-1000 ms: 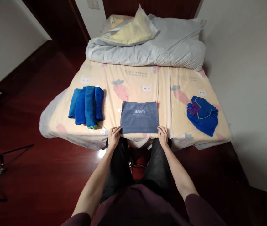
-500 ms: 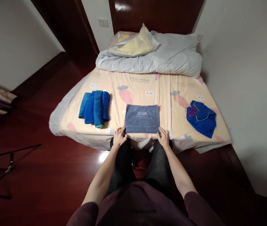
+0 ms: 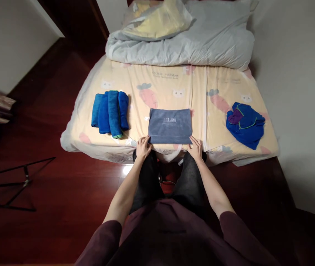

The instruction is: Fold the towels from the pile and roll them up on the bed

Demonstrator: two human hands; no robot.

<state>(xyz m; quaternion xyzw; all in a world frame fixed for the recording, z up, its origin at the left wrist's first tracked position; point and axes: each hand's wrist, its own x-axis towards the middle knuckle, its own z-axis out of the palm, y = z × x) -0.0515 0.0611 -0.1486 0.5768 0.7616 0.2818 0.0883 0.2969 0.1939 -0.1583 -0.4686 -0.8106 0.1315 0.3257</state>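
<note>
A grey-blue towel [image 3: 170, 128] lies flat at the bed's near edge, its white "HAPPY LIFE" lettering upside down to me. My left hand [image 3: 143, 147] pinches the towel's near left corner. At the near right corner, my right hand [image 3: 195, 148] has its fingers closed on the edge in the same way. A straight line runs across the towel close to its near edge. Several rolled blue towels [image 3: 110, 113] rest side by side to the left. Over on the right sits a crumpled heap of blue cloth [image 3: 247, 127] with green trim and a purple piece.
The bed [image 3: 171, 87] has a yellow patterned sheet. A bunched grey quilt [image 3: 182, 50] and a yellow pillow [image 3: 163, 24] are at its far end. Black tripod legs [image 3: 26, 183] stand on the red floor [image 3: 71, 207] at left. A wall [image 3: 298, 92] borders the right side.
The view has tilted down, so the bed and everything on it sit higher in the picture. Both hands stay at the towel's near corners, and the towel looks the same.
</note>
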